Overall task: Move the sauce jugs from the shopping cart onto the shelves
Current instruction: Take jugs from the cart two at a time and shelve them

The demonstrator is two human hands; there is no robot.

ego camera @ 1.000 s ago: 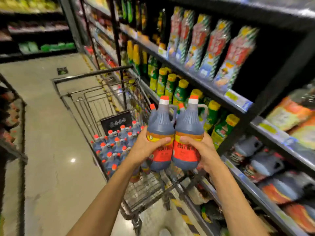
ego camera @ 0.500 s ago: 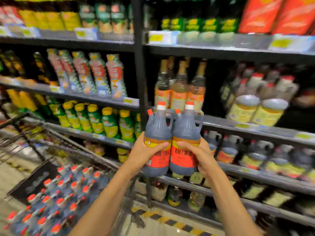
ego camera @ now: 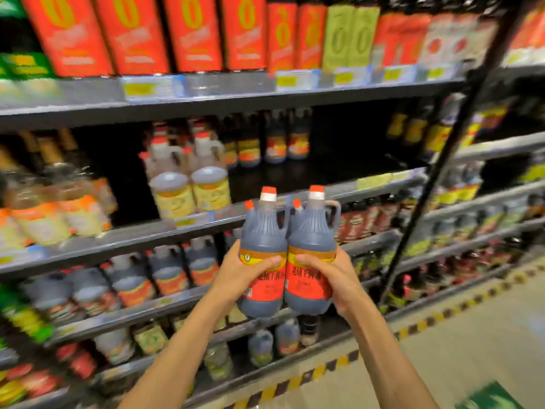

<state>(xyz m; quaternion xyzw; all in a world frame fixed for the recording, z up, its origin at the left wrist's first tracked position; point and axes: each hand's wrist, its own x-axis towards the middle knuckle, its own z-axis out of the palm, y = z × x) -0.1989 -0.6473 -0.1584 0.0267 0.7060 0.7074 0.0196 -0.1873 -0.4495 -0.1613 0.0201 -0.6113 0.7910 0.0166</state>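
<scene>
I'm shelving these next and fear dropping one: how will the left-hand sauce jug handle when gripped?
The sauce jug looks full of dark liquid, so it is probably heavy for its size. The left hand grips its glossy label, which may be slippery. Its ribbed, plastic-looking body seems stiff, not fragile.

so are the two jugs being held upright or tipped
Upright. The left jug and right jug have orange caps on top and bases down, one in the left hand, one in the right hand.
</scene>
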